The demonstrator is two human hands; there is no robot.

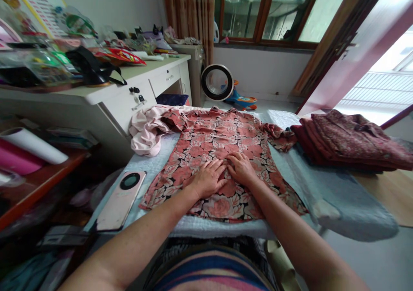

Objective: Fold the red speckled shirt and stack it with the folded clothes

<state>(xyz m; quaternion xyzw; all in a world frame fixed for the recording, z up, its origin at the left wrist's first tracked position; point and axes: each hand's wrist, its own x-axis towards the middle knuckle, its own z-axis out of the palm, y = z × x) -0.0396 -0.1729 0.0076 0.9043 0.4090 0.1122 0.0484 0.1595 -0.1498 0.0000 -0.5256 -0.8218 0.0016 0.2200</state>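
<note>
Nearest us, a phone lies on the board just left of the blouse. Our left hand and right hand rest side by side, fingers spread flat, pressing the blouse's middle. Beyond it, a pink cloth touches its left shoulder; folded clothes sit far right.

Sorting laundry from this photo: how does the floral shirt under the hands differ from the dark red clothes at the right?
The floral shirt lies spread flat; the dark red clothes sit folded in a stack. The shirt is lighter, coral with pale leaves; the stack is deep maroon. Both hands press the shirt; nothing touches the stack. Both rest on the same padded surface.
</note>
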